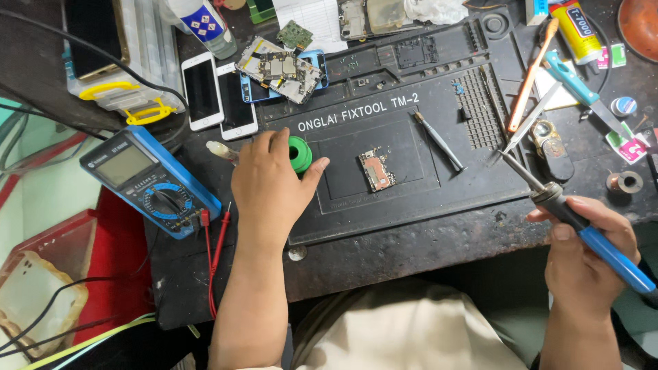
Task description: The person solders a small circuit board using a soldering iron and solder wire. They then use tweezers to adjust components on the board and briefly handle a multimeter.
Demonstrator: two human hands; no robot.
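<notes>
The left hand (269,179) grasps a small green spool of solder wire (299,154) at the left edge of the black rubber repair mat (411,199). The right hand (586,250) grips a blue-handled soldering iron (582,229) at the near right, tip raised clear of the work. The small copper-coloured circuit board (376,169) lies untouched at mat centre, so soldering appears not yet begun.

Green spool (299,153), blue-handled iron (591,240), seemingly black mat (411,199)
</notes>
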